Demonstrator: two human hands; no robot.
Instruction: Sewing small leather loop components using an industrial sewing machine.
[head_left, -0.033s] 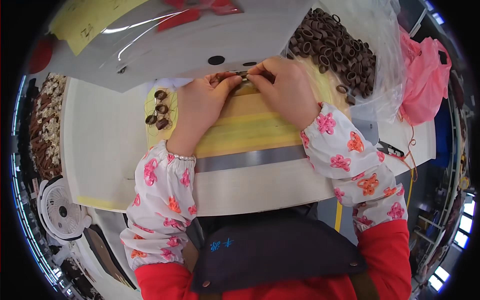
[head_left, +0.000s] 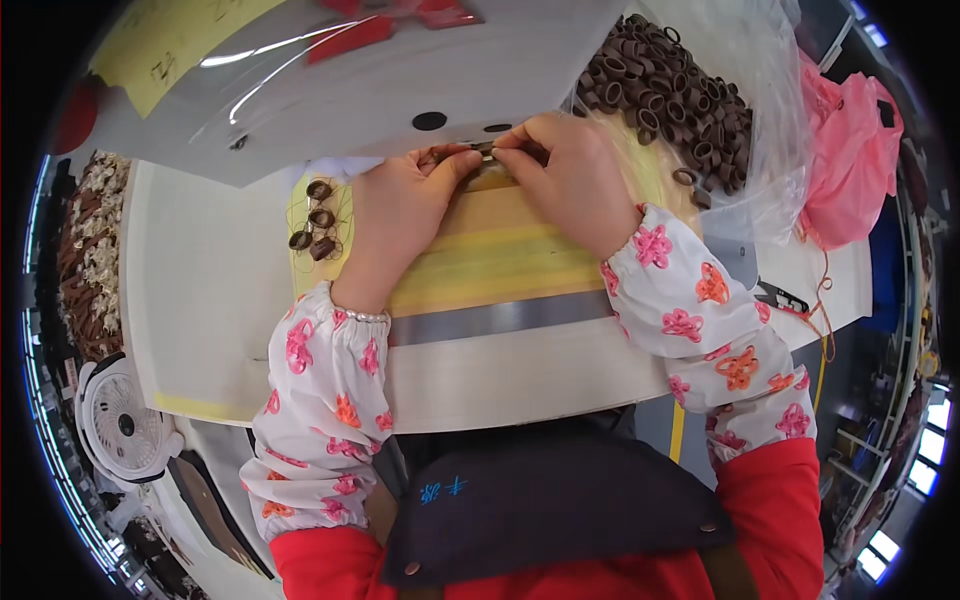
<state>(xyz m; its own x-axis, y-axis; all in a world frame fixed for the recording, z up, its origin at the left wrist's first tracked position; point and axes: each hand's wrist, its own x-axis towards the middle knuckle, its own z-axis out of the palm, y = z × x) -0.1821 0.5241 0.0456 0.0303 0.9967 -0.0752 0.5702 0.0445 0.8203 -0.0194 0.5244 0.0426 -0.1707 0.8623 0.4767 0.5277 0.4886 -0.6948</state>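
My left hand (head_left: 400,215) and my right hand (head_left: 570,185) meet fingertip to fingertip at the far edge of a yellow pad (head_left: 480,260). Together they pinch a small brown ring (head_left: 487,150), which the fingers mostly hide. Several finished brown rings tied with thin thread (head_left: 315,220) lie on the pad just left of my left hand. A clear plastic bag heaped with loose brown rings (head_left: 670,90) sits right beside my right hand. Both forearms wear white flowered sleeve covers.
A grey strip (head_left: 500,318) runs across the pale tabletop (head_left: 200,290) below the pad. A grey slanted panel (head_left: 400,70) stands behind the hands. A pink bag (head_left: 850,170) lies far right, dark scissors (head_left: 780,295) near it, a small white fan (head_left: 125,420) lower left, and a tray of brown pieces (head_left: 90,250) at left.
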